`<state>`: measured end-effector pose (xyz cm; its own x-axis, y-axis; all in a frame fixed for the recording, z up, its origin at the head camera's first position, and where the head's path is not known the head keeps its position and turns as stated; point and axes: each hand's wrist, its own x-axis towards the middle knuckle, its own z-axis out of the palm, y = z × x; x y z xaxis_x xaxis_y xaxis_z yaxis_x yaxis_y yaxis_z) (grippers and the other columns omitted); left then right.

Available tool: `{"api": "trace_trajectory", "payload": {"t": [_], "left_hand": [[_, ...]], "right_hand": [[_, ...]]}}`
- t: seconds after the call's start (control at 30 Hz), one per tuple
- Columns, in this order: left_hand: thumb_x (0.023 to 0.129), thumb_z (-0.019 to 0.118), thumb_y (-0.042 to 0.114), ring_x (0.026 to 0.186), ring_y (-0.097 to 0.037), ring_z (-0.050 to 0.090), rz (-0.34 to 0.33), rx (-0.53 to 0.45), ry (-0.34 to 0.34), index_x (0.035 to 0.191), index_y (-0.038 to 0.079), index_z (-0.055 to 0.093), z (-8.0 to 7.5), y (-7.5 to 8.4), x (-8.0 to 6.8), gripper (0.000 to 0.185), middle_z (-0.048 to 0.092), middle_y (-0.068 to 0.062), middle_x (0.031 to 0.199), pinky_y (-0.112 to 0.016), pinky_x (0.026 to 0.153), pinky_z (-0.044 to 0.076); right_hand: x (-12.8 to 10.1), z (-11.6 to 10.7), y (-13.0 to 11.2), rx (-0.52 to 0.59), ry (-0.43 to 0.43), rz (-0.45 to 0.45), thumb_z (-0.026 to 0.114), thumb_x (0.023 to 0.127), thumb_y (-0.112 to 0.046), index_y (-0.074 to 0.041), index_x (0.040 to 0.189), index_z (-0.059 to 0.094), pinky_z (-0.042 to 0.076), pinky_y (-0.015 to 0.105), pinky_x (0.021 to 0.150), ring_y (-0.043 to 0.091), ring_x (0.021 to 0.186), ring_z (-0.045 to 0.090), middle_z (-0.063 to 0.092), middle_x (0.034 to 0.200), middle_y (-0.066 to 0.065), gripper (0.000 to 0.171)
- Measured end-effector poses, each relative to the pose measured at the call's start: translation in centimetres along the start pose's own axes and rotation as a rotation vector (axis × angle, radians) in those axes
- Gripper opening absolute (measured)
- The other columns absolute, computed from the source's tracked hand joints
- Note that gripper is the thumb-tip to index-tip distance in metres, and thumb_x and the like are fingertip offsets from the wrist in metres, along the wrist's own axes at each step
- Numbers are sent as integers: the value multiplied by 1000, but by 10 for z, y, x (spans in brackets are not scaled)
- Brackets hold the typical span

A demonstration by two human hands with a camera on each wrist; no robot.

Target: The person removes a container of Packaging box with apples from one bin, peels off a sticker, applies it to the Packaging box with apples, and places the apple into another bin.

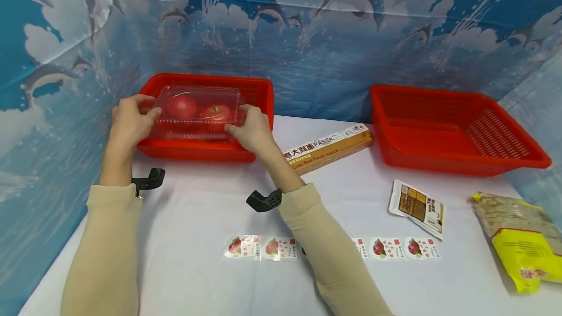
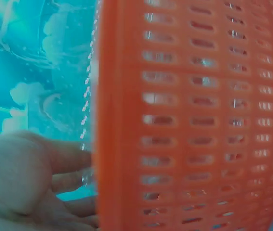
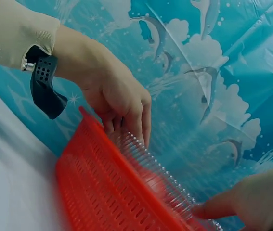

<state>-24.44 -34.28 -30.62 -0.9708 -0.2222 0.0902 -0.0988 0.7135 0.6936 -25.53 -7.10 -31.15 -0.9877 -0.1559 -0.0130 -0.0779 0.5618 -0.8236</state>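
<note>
Clamshell [image 1: 197, 111] of two tomatoes [image 1: 181, 105] sits over the left basket [image 1: 259, 92], at the desk's far left corner, held between our two hands. Our left hand [image 1: 129, 123] grips its left end, fingers curled onto the lid edge; our right hand [image 1: 251, 128] pinches its right front corner, fingers bent on the rim. In the right wrist view we see the ribbed clear edge [image 3: 150, 168] above the basket's slotted wall [image 3: 107, 192], left hand [image 3: 117, 98] on it. The left wrist view is mostly basket wall [image 2: 189, 115], blurred, with fingers [image 2: 54, 163] beside it.

Around: a pasta box [image 1: 327, 148] lies just right of the right hand, between the two baskets. A sauce pouch [image 1: 417, 207] lies near the desk's right side, a yellow bag [image 1: 518, 238] at the right edge. A row of fruit sachets [image 1: 261, 247] runs along the near edge, partly hidden by our right sleeve [image 1: 329, 247]. Nothing sits between the hands and the clamshell.

Desk [image 1: 197, 218] has a white cover; a blue dolphin backdrop [image 1: 307, 23] closes it in behind and at both sides.

The right basket [image 1: 456, 130], at the far right corner, shows only its slotted floor. We cannot tell whether the left basket holds anything under the clamshell.
</note>
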Motion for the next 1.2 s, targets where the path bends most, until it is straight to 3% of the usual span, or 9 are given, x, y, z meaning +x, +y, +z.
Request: {"api": "trace_trajectory", "payload": {"t": [0.07, 0.17, 0.3, 0.5, 0.57, 0.63, 0.77, 0.93, 1.2], "left_hand": [[108, 54, 28, 144, -48, 35, 5, -27, 45, 153, 4, 53, -1, 4, -1, 51, 60, -32, 135, -58, 103, 47], [107, 53, 30, 149, -43, 30, -14, -74, 96, 151, 7, 56, -4, 11, -3, 50, 63, -30, 134, -58, 109, 42], [107, 54, 33, 147, -36, 32, -48, -125, 152, 148, 11, 59, -7, 19, -7, 47, 65, -20, 127, -45, 99, 46], [104, 56, 39, 148, -26, 35, -72, -189, 206, 145, 15, 61, -14, 33, -17, 48, 69, -3, 114, -40, 110, 43], [103, 59, 40, 137, -22, 50, -66, -218, 213, 142, 15, 63, -16, 37, -21, 46, 69, 2, 108, -31, 102, 48], [102, 62, 40, 118, -15, 62, -64, -263, 204, 139, 16, 63, -18, 40, -25, 44, 65, 9, 102, -24, 77, 51], [100, 68, 35, 85, -6, 67, -35, -371, 187, 131, 15, 65, -20, 48, -32, 37, 64, 14, 95, -19, 66, 53], [98, 72, 29, 82, -2, 69, 22, -458, 158, 124, 14, 68, -21, 61, -40, 30, 66, 14, 93, -17, 68, 55], [98, 74, 29, 87, -9, 70, 97, -499, 12, 125, 13, 65, -16, 82, -54, 33, 64, 4, 106, -19, 74, 55]], "right_hand": [[-1, 0, 0, 31, 24, -12, 79, 96, -28, -6, 156, 49, 44, 25, 55, 15, 53, 47, 61, 71, 8, 70], [-2, 0, 0, 82, 83, -45, 78, 97, -33, -6, 153, 52, 56, 26, 69, 16, 78, 64, 72, 105, 11, 68], [-4, 0, 0, 155, 181, -107, 74, 100, -33, -6, 147, 59, 61, 32, 94, 21, 112, 71, 69, 136, 12, 57], [-9, -9, -5, 288, 301, -164, 75, 100, -31, -6, 134, 70, 60, 31, 97, 21, 111, 74, 75, 125, 11, 42], [-10, -13, -7, 344, 335, -164, 76, 98, -30, -7, 129, 73, 60, 30, 94, 19, 108, 73, 76, 121, 9, 39], [-12, -18, -9, 403, 364, -159, 77, 97, -29, -9, 125, 75, 61, 30, 91, 18, 106, 73, 76, 117, 8, 35], [-18, -29, -13, 468, 385, -143, 77, 97, -28, -11, 122, 75, 61, 31, 89, 17, 106, 72, 74, 117, 5, 31], [-31, -45, -7, 471, 404, -166, 73, 99, -29, -16, 125, 74, 61, 34, 89, 17, 107, 70, 72, 122, 2, 29], [-53, -71, 12, 478, 427, -189, 69, 103, -26, -13, 126, 72, 57, 36, 97, 18, 107, 68, 72, 123, 3, 27]]}}
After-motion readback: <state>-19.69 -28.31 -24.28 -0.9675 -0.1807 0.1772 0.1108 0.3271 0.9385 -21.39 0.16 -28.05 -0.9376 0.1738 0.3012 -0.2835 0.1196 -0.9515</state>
